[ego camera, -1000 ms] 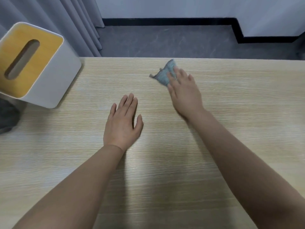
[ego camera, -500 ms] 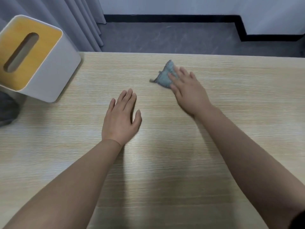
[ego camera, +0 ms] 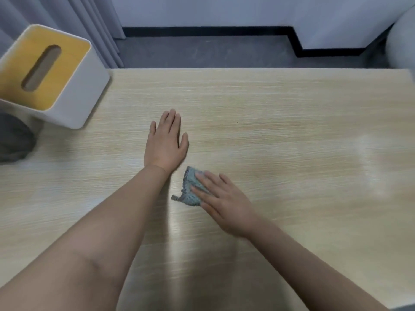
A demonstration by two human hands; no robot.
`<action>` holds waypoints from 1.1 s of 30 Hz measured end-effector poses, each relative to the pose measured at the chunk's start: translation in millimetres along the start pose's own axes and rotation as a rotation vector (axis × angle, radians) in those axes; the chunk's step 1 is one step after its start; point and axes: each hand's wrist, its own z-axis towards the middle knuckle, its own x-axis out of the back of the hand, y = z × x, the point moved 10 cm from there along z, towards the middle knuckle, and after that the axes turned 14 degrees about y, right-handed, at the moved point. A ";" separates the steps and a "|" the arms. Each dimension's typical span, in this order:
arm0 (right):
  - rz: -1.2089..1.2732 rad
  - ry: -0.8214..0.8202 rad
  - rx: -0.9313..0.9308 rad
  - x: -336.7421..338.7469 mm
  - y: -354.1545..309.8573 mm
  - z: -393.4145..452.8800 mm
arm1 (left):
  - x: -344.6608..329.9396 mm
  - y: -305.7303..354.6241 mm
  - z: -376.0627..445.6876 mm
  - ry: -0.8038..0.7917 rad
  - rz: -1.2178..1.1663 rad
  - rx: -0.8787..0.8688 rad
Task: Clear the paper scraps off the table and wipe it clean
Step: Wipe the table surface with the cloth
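Observation:
A small grey-blue cloth (ego camera: 190,189) lies crumpled on the light wooden table (ego camera: 280,122), just right of my left wrist. My right hand (ego camera: 224,203) rests flat on the cloth's right side, fingers spread and pressing it to the tabletop. My left hand (ego camera: 166,142) lies palm down on the table a little farther away, fingers together, holding nothing. I see no paper scraps on the visible tabletop.
A white tissue box with a yellow slotted lid (ego camera: 45,75) stands at the table's far left corner. A dark grey object (ego camera: 13,140) sits at the left edge. Grey curtains and dark floor lie beyond the far edge.
My right hand has dragged the cloth from the far middle of the table toward me, ending beside my left wrist. My left hand stays flat in place.

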 end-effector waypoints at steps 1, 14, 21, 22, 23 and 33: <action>0.007 -0.009 0.032 -2.0 -9.6 -11.1 | -0.5 0.6 -1.4 -0.013 0.007 -0.005; -0.065 0.004 -0.213 25.5 119.4 66.2 | 9.7 9.6 -131.1 -0.074 0.018 0.008; -0.103 0.032 -0.331 28.1 135.4 77.0 | 5.6 12.1 -147.9 -0.055 0.085 0.080; -0.091 0.029 -0.279 25.1 119.2 66.3 | 6.0 12.4 -147.6 -0.055 0.081 0.083; -0.077 0.022 -0.207 21.6 99.1 51.3 | 6.3 12.8 -147.4 -0.054 0.078 0.085; -0.054 -0.076 0.149 13.2 61.5 0.6 | 7.7 12.4 -147.6 -0.043 0.079 0.089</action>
